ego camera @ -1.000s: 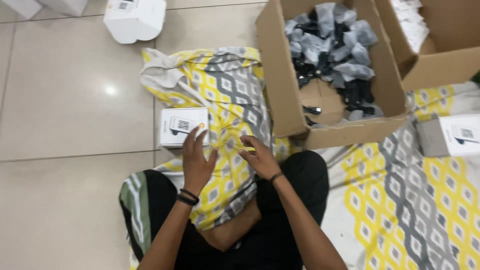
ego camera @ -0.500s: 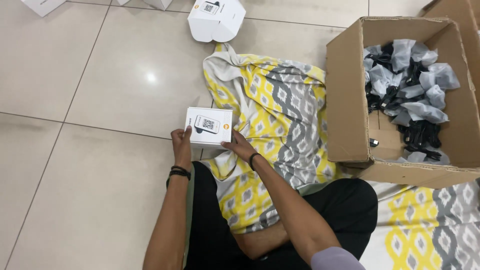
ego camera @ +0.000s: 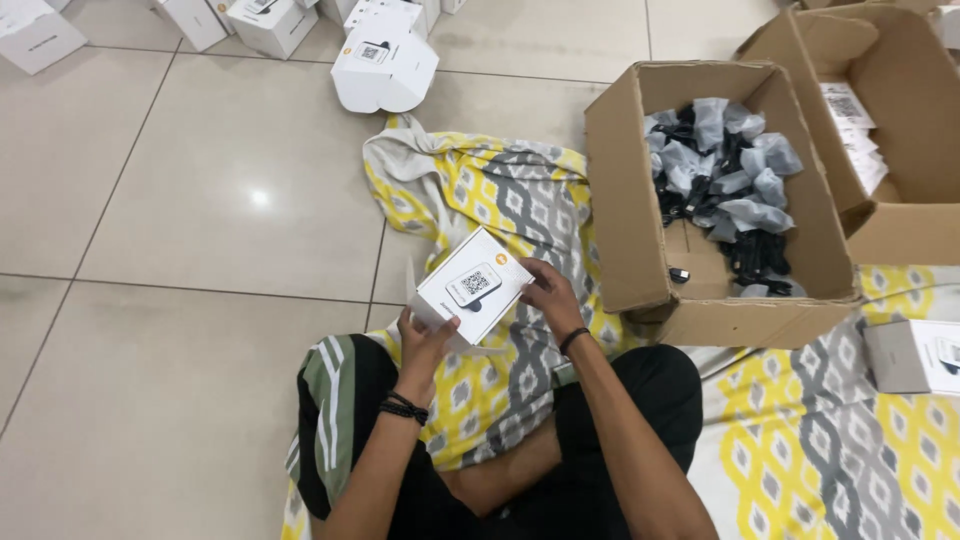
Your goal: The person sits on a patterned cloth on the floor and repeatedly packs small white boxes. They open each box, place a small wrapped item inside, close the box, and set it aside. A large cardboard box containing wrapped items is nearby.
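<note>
Both hands grip the white box (ego camera: 473,287): left hand (ego camera: 424,340) at seven o'clock, right hand (ego camera: 549,294) at three.

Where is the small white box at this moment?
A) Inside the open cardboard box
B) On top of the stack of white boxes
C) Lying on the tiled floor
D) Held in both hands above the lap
D: the left hand holds the small white box from below and the right hand grips its right edge, lifted clear of the patterned cloth.
</note>
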